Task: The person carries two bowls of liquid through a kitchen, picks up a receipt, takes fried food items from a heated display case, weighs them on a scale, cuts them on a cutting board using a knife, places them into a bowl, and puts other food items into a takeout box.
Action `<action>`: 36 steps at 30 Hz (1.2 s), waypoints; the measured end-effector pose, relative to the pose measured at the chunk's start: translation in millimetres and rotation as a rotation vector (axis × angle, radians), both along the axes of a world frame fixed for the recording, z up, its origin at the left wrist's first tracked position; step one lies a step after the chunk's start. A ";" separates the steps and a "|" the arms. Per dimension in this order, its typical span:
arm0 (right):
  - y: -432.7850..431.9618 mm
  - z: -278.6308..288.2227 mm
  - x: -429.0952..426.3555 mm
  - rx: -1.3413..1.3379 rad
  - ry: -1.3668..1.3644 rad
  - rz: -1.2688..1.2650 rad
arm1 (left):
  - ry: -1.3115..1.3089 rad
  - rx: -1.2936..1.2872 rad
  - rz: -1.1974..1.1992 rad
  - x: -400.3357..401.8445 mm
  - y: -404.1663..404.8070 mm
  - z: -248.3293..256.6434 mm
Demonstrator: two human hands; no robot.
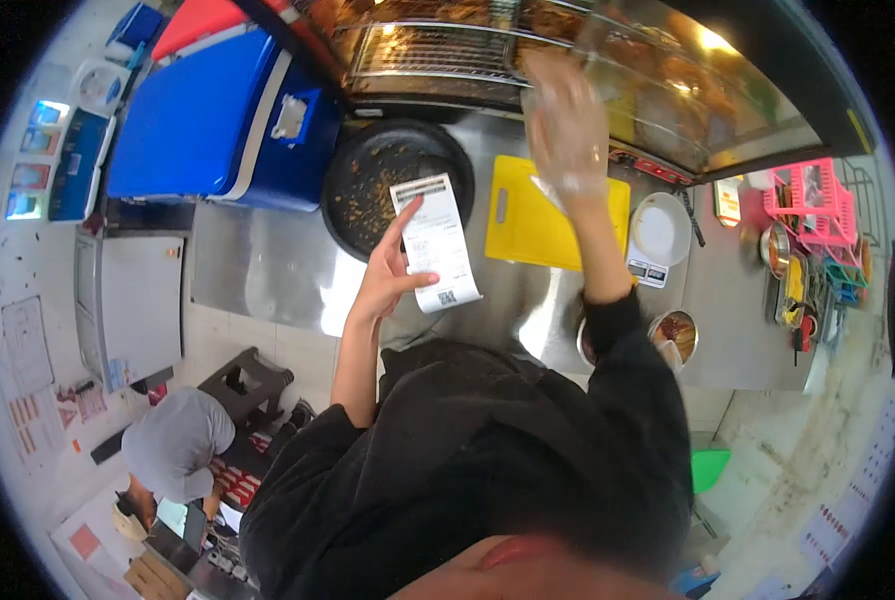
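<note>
My left hand holds a printed paper receipt between thumb and fingers, the index finger lying across its face. Under and behind the paper is a round black pan with brown crumbs in it. My right hand, in a clear plastic glove, reaches up to the front of a lit glass food cabinet with wire shelves. Motion blurs its fingertips, and the palm side is hidden. Beneath the right wrist lies a yellow cutting board.
A blue cooler box stands left of the pan on the steel counter. To the right, a white bowl sits on a digital kitchen scale, near a metal bowl of food and pink baskets. Another person is behind at lower left.
</note>
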State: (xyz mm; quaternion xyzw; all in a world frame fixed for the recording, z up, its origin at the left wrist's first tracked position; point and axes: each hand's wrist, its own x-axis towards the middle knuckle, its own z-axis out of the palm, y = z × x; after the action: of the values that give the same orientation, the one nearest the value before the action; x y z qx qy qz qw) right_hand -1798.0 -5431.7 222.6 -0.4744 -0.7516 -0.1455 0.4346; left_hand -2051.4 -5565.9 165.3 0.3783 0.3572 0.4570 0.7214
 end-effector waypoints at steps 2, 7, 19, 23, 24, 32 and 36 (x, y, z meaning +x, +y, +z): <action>52.2 42.0 -42.6 0.056 -0.183 -0.125 | 0.005 0.051 0.054 -28.6 1.9 0.8; 155.3 83.3 -57.3 -0.795 -0.905 -0.559 | 0.024 0.059 0.147 -79.3 0.5 -14.2; 261.2 96.1 -34.2 -0.712 -0.651 -0.515 | 0.127 0.128 0.201 -122.6 29.2 -7.0; 302.7 83.2 -40.1 -0.726 -0.571 -0.464 | 0.066 0.214 0.132 -117.3 50.2 38.7; 308.7 80.4 -38.5 -0.727 -0.548 -0.462 | 0.063 0.231 0.098 -118.0 56.5 44.4; 341.0 46.0 -63.5 -0.767 -0.370 -0.382 | 0.147 0.465 0.009 -120.4 79.8 68.3; 348.3 39.6 -74.8 -0.781 -0.277 -0.352 | 0.068 0.385 0.023 -116.0 78.3 64.0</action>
State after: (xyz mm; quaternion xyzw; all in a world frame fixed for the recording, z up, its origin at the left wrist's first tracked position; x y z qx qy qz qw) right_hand -1872.7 -5083.3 262.2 -0.6995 -0.7092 0.0155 0.0869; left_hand -2167.4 -5487.6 229.3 0.5203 0.2918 0.5121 0.6180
